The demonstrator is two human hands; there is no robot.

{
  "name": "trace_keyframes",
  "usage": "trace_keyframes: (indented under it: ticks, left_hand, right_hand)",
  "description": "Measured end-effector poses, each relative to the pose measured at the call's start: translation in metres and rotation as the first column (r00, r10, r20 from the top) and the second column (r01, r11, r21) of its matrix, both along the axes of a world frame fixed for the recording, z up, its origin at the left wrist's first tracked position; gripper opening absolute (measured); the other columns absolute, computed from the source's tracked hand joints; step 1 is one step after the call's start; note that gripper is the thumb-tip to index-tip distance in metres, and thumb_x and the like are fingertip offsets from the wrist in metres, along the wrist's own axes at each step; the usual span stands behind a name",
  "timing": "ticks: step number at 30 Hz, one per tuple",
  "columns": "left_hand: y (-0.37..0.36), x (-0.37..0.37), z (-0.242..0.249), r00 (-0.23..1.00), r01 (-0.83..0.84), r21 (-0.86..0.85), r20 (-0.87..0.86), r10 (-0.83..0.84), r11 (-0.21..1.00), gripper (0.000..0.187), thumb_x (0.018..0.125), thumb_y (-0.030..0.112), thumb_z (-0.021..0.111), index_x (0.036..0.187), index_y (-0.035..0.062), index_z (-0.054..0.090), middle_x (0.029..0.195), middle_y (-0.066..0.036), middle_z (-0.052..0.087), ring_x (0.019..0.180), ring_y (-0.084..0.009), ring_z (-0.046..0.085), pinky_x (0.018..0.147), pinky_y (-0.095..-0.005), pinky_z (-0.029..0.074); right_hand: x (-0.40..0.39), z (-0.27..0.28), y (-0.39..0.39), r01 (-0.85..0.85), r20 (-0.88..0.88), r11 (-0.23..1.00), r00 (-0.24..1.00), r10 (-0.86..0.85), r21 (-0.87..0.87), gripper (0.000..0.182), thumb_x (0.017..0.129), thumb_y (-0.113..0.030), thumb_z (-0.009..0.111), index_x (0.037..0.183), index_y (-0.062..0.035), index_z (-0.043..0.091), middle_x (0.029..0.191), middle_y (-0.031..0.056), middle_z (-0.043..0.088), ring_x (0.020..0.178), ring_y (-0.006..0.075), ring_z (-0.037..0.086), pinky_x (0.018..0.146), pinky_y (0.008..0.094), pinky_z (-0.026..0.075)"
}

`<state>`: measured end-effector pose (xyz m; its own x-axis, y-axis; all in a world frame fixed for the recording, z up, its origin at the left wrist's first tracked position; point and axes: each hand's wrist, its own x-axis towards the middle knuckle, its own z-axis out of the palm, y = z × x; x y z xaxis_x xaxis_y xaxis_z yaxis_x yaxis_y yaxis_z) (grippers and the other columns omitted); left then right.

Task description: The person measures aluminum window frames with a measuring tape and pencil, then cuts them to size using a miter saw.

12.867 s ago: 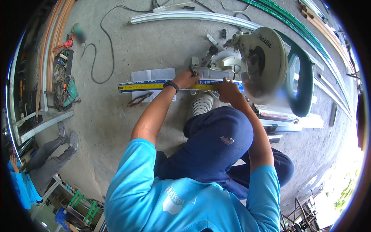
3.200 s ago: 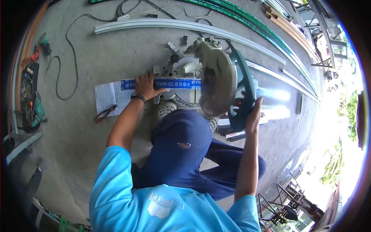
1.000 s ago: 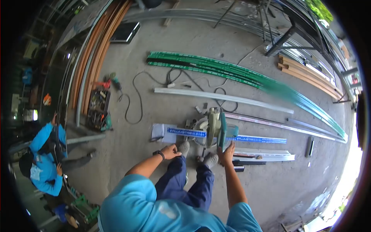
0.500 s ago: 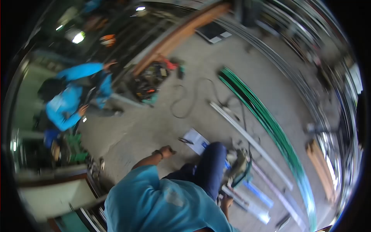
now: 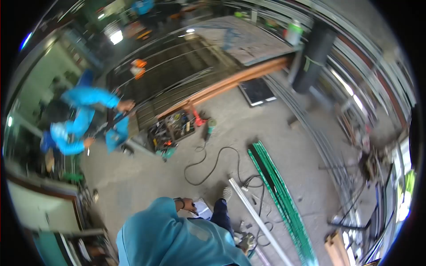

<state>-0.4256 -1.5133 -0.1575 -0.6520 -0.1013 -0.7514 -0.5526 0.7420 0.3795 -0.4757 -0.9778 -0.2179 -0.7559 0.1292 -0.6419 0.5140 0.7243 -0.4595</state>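
My left hand (image 5: pixel 190 205), with a dark band at its wrist, reaches down to a white sheet or booklet (image 5: pixel 203 209) by my knee. Its fingers look curled at the edge of the sheet; what they hold, if anything, is too small to make out. I cannot see my right hand, as my body and sleeve cover that side. A power tool (image 5: pixel 245 240) partly shows beside my leg. Past it, a long silver metal profile (image 5: pixel 259 219) lies on the floor near my shoe (image 5: pixel 226 193).
Green-wrapped profiles (image 5: pixel 279 195) lie to the right. A black cable (image 5: pixel 215 166) loops across the floor to a green power tool (image 5: pixel 211 125). Toolboxes (image 5: pixel 179 125) stand by the workbench (image 5: pixel 248 68). A co-worker in blue (image 5: pixel 80 119) is at the left; long bars (image 5: pixel 310 128) lie farther right.
My view has tilted up, so floor things sit lower. My left hand has come to the white sheet. My right hand, earlier by a silver profile, has dropped out of sight.
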Motion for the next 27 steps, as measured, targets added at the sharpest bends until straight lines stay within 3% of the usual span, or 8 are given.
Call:
trace_keyframes:
  ticks: [7, 9, 10, 16, 17, 19, 21, 27]
  left_hand:
    - [-0.074, -0.225, 0.007, 0.798, -0.481, 0.299, -0.240, 0.553, 0.824, 0.039, 0.091, 0.046, 0.076, 0.090, 0.0073, 0.070, 0.088, -0.011, 0.074, 0.080, -0.0217, 0.070, 0.077, -0.0368, 0.056]
    - [-0.090, -0.273, 0.028, 0.701, -0.567, 0.395, -0.231, 0.675, 0.723, 0.037, 0.093, 0.043, 0.075, 0.091, 0.0072, 0.067, 0.083, -0.007, 0.071, 0.072, -0.0179, 0.067, 0.072, -0.0347, 0.055]
    - [-0.097, -0.298, 0.038, 0.669, -0.595, 0.425, -0.209, 0.713, 0.682, 0.035, 0.094, 0.042, 0.074, 0.093, 0.0073, 0.067, 0.081, -0.006, 0.070, 0.070, -0.0165, 0.066, 0.070, -0.0340, 0.055]
    - [-0.184, -0.387, -0.060, 0.871, -0.002, 0.124, -0.487, 0.062, 0.992, 0.051, 0.088, 0.045, 0.077, 0.097, -0.0043, 0.067, 0.092, -0.020, 0.074, 0.090, -0.0351, 0.072, 0.084, -0.0487, 0.054]
    - [-0.188, -0.409, -0.067, 0.939, -0.272, 0.156, -0.171, 0.297, 0.950, 0.041, 0.094, 0.040, 0.070, 0.100, -0.0010, 0.067, 0.092, -0.020, 0.074, 0.090, -0.0379, 0.072, 0.085, -0.0486, 0.055]
    - [-0.204, -0.461, -0.069, 0.996, 0.076, 0.067, 0.049, -0.079, 0.995, 0.030, 0.100, 0.033, 0.060, 0.102, 0.0036, 0.069, 0.091, -0.022, 0.074, 0.089, -0.0398, 0.071, 0.085, -0.0502, 0.055]
    - [-0.221, -0.521, -0.080, 0.511, 0.842, -0.201, 0.000, -0.860, 0.500, 0.027, 0.105, 0.029, 0.050, 0.108, 0.0090, 0.068, 0.089, -0.023, 0.072, 0.088, -0.0402, 0.071, 0.083, -0.0517, 0.056]
    - [-0.286, -0.860, -0.075, 0.934, 0.357, -0.168, 0.038, -0.356, 0.919, 0.030, 0.100, 0.037, 0.061, 0.097, 0.0079, 0.067, 0.083, -0.016, 0.070, 0.074, -0.0297, 0.068, 0.065, -0.0454, 0.052]
  right_hand:
    - [-0.131, 0.114, -0.033, 0.509, 0.289, 0.835, 0.848, -0.444, -0.211, 0.029, 0.099, -0.029, 0.063, 0.080, -0.0068, 0.065, 0.065, 0.0072, 0.055, 0.051, 0.0186, 0.053, 0.044, 0.0354, 0.042]
    - [-0.177, 0.092, -0.008, 0.247, 0.240, 0.950, 0.950, -0.198, -0.192, 0.043, 0.095, -0.036, 0.073, 0.127, -0.0074, 0.066, 0.096, 0.0068, 0.068, 0.078, 0.0189, 0.064, 0.062, 0.0402, 0.053]
    - [-0.195, 0.085, -0.009, 0.291, 0.119, 0.951, 0.953, -0.278, -0.106, 0.032, 0.096, -0.036, 0.067, 0.105, -0.0068, 0.074, 0.083, 0.0070, 0.069, 0.059, 0.0179, 0.058, 0.049, 0.0349, 0.046]
    - [-0.348, 0.085, -0.026, 0.476, 0.187, 0.845, 0.878, -0.441, -0.244, 0.056, 0.093, -0.046, 0.073, 0.131, -0.0059, 0.066, 0.087, 0.0048, 0.068, 0.068, 0.0151, 0.061, 0.054, 0.0308, 0.049]
    - [-0.384, 0.103, -0.038, 0.511, 0.189, 0.817, 0.859, -0.475, -0.267, 0.056, 0.093, -0.047, 0.074, 0.130, -0.0058, 0.067, 0.089, 0.0048, 0.068, 0.072, 0.0153, 0.062, 0.056, 0.0305, 0.050]
    - [-0.474, 0.130, -0.045, 0.477, 0.194, 0.786, 0.879, -0.436, -0.393, 0.057, 0.094, -0.048, 0.074, 0.129, -0.0046, 0.067, 0.100, 0.0058, 0.070, 0.084, 0.0157, 0.064, 0.064, 0.0311, 0.052]
    - [-0.575, 0.153, -0.053, 0.432, 0.048, 0.816, 0.892, -0.450, -0.384, 0.060, 0.097, -0.046, 0.070, 0.140, -0.0047, 0.059, 0.127, 0.0117, 0.068, 0.110, 0.0231, 0.068, 0.085, 0.0390, 0.056]
    - [-0.928, 0.089, -0.123, 0.526, -0.386, 0.736, 0.630, -0.673, -0.426, 0.051, 0.098, -0.036, 0.071, 0.132, 0.0016, 0.063, 0.116, 0.0103, 0.072, 0.100, 0.0169, 0.069, 0.077, 0.0300, 0.054]
